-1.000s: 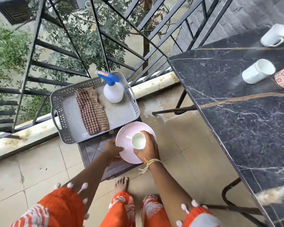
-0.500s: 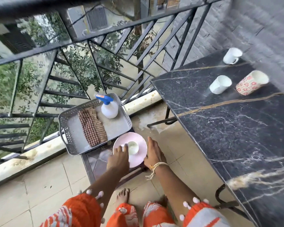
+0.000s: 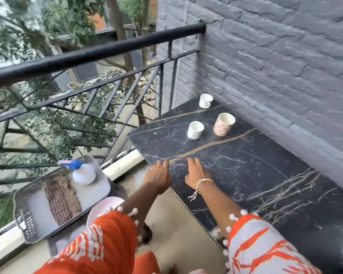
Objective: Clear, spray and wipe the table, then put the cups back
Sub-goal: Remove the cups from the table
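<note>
pink plate (image 3: pixel 105 204) half hidden behind orange sleeve (image 3: pixel 111 240), spray bottle (image 3: pixel 83 173) and checked cloth (image 3: pixel 61 200) motion-blurred

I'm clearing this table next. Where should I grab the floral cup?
Probably wrap the floral cup round its side wall, coming from the near side with the right hand. It stands upright, apart from the others, with no handle showing.

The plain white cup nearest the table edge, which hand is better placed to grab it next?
Probably the right hand. It is already over the dark table, open, roughly below the white cup. The left hand hangs at the table's edge, further off to the side.
</note>
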### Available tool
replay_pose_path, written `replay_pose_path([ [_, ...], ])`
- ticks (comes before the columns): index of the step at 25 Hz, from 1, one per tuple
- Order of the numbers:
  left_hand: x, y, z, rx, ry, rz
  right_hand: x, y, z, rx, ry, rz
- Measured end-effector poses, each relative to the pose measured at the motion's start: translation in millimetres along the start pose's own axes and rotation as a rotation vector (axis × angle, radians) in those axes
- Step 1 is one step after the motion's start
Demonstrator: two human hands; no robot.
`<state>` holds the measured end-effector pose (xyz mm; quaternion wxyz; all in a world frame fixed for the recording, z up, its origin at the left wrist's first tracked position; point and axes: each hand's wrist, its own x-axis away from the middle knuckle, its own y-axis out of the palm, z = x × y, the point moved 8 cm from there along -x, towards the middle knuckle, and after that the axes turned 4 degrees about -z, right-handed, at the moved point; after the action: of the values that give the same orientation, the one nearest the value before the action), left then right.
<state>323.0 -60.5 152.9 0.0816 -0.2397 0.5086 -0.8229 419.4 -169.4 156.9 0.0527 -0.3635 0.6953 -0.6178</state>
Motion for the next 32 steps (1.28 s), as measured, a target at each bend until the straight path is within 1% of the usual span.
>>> replay_pose_path([
  [4,-50.2,-17.4,54.1,-0.039,0.069,-0.007,-20.3,-41.5,53.1,-0.021,0.072,0.053],
  [7,-98.9,-22.9,78.0,0.070,0.048,-0.021,-52.6,-64.7,86.8,-0.059,0.122,0.094],
  [9,-134.8,-21.4,84.4,0.136,0.005,-0.031,-77.6,-72.6,108.3,-0.139,0.170,0.131],
  [11,-168.5,-22.2,87.9,0.191,-0.040,-0.017,-103.7,-78.8,131.4,-0.314,0.252,0.191],
  [14,-207.7,-17.2,88.4,0.277,-0.104,0.019,-138.4,-84.2,165.1,-0.651,0.416,0.280],
  [17,-237.3,-5.1,79.5,0.395,-0.173,0.038,-171.8,-94.5,190.4,-0.826,0.520,0.410],
  [19,-253.6,3.1,73.6,0.504,-0.173,0.014,-193.9,-106.5,202.2,-0.790,0.527,0.449],
  [22,-270.4,9.5,65.5,0.600,-0.167,-0.012,-223.7,-114.3,211.8,-0.610,0.477,0.312],
  [24,-277.1,9.1,64.7,0.605,-0.144,-0.010,-232.2,-117.3,216.2,-0.610,0.462,0.283],
  [29,-264.9,0.0,64.8,0.600,-0.108,0.029,-203.4,-117.9,202.2,-0.669,0.425,0.395],
  [32,-225.6,-2.7,55.5,0.626,-0.111,0.086,-167.6,-107.9,174.9,-0.640,0.330,0.362],
])
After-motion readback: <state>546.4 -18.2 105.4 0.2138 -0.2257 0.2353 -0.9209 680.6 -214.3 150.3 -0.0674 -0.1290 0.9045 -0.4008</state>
